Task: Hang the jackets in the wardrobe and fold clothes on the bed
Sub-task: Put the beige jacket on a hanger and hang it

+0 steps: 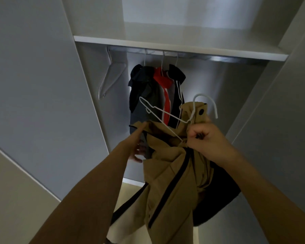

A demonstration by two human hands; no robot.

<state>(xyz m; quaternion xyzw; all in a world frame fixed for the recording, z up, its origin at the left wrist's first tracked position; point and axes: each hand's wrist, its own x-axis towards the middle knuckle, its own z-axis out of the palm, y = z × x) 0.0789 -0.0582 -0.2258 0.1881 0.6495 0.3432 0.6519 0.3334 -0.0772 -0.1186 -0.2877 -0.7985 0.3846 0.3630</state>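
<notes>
A tan jacket (169, 182) with a dark zip and dark lining hangs bunched in front of the open wardrobe. A white wire hanger (167, 115) is partly inside it, its hook (205, 104) sticking up above the collar. My right hand (204, 138) grips the jacket's collar and the hanger's neck in a fist. My left hand (139, 148) is at the jacket's left shoulder, mostly hidden behind the cloth, so its grip is unclear. Dark and red jackets (157, 92) hang on the rail (183, 54).
An empty white hanger (109, 78) hangs at the rail's left end. A white shelf (165, 44) runs above the rail. Wardrobe doors stand open at left (33, 103) and right (280, 111). The rail's right half (227, 59) carries nothing.
</notes>
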